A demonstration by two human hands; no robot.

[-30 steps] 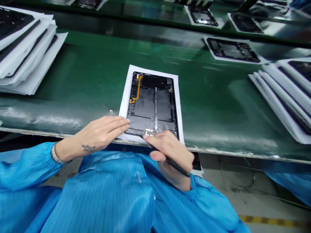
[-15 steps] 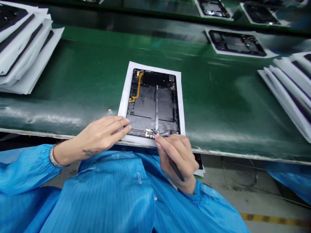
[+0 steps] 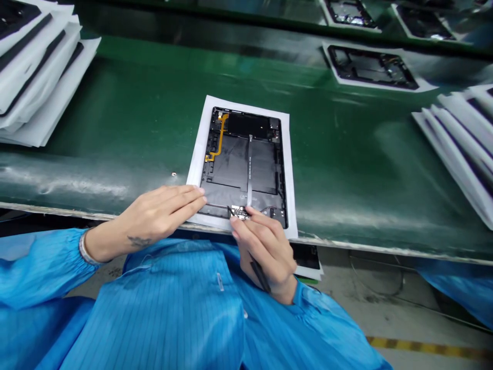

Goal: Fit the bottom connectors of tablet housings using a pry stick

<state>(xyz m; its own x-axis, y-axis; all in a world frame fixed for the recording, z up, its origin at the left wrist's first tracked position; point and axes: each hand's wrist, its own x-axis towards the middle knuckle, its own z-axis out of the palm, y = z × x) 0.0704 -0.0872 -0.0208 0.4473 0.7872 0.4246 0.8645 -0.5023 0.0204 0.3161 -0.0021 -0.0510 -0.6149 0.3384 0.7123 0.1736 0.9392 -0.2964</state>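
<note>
Head view: left hand (image 3: 164, 209) flat, palm down, grasping nothing — fingers extended together, fingertips at the lower left edge of the open tablet housing (image 3: 231, 164); thumb out of sight. Housing lies on a white sheet (image 3: 291, 200) at the near edge of the green tabletop (image 3: 346, 169). Right hand (image 3: 265, 241) curled in a pen-like grip round a slim black tool (image 3: 261, 276), fingertips at the small circuit board (image 3: 239, 211). Tool's middle hidden by the hand; tip contact with board unclear. Sheet-wrapped stacks (image 3: 42, 77) cut off at both sides.
</note>
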